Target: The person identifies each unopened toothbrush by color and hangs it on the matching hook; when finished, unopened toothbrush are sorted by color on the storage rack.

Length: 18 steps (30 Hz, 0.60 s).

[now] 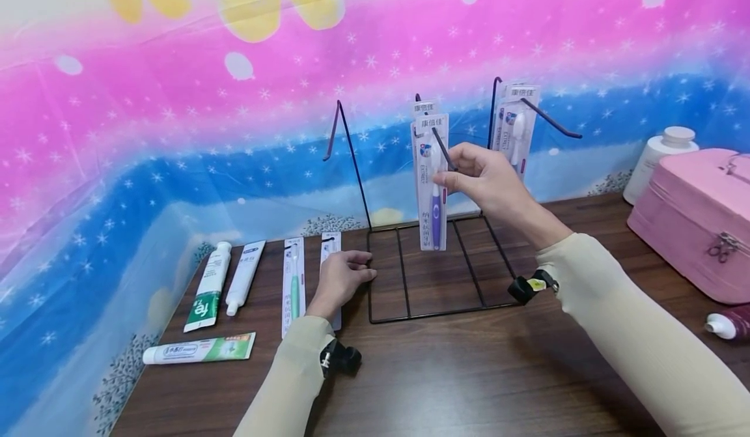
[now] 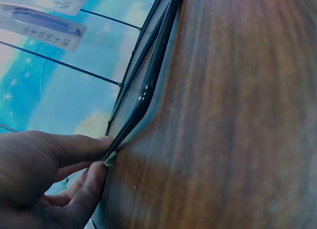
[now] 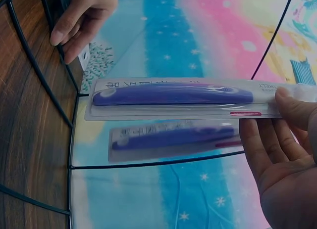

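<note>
My right hand (image 1: 489, 180) pinches the edge of a packaged purple toothbrush (image 1: 434, 228), which hangs upright on the middle hook of a black wire rack (image 1: 445, 314). The right wrist view shows the thumb on the front of this pack and a second purple toothbrush pack (image 3: 168, 141) behind it. My left hand (image 1: 342, 282) pinches the rack's left side wire between thumb and fingers, clearer in the left wrist view. More packaged toothbrushes (image 1: 517, 127) hang on the right hook, partly hidden behind my right hand. The left hook (image 1: 353, 163) holds nothing.
Left on the table lie a green-handled toothbrush pack (image 1: 293, 287), another pack (image 1: 331, 244) partly under my left hand, and toothpaste tubes (image 1: 209, 287), one lying crosswise (image 1: 199, 350). At right are a pink case (image 1: 685, 222), white bottle (image 1: 656, 163) and dark red tube (image 1: 732, 324).
</note>
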### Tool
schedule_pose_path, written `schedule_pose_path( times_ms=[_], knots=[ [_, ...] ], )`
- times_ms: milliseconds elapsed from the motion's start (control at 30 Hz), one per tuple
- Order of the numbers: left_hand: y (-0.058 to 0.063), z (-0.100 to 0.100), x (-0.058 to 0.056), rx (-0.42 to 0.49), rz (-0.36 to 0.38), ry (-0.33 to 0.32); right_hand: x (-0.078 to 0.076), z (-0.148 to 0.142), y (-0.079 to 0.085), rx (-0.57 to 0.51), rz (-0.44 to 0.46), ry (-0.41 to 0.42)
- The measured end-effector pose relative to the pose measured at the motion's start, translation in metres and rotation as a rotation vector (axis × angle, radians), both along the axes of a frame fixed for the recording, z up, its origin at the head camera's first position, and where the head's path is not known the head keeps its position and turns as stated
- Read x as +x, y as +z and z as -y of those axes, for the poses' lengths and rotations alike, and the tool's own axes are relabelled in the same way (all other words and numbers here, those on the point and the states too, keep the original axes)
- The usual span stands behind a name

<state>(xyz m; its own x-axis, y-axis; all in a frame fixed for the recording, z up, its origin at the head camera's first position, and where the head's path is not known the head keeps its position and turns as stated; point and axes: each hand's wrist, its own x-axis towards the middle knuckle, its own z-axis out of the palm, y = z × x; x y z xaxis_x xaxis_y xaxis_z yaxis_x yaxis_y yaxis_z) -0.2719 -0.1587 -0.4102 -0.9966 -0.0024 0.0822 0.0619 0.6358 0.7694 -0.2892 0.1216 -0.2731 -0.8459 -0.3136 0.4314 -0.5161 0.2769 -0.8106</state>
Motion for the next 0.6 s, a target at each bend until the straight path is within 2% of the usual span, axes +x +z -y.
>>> schedule_pose_path(
  times_ms=[133, 233, 500, 600],
  knots=[
    [0.0, 0.001, -0.001, 0.001, -0.003, -0.006, -0.011, -0.001, -0.003, -0.002, -0.005, 0.0],
    [0.0, 0.001, -0.001, -0.001, -0.005, -0.003, -0.013, 0.001, -0.001, 0.009, 0.002, -0.015],
    [0.0, 0.0, 0.0, -0.005, -0.007, 0.001, 0.001, 0.008, 0.013, 0.006, 0.019, -0.035],
    [0.001, 0.0, 0.001, -0.008, -0.009, 0.002, 0.002, 0.008, 0.013, -0.001, 0.018, -0.032]
  ],
)
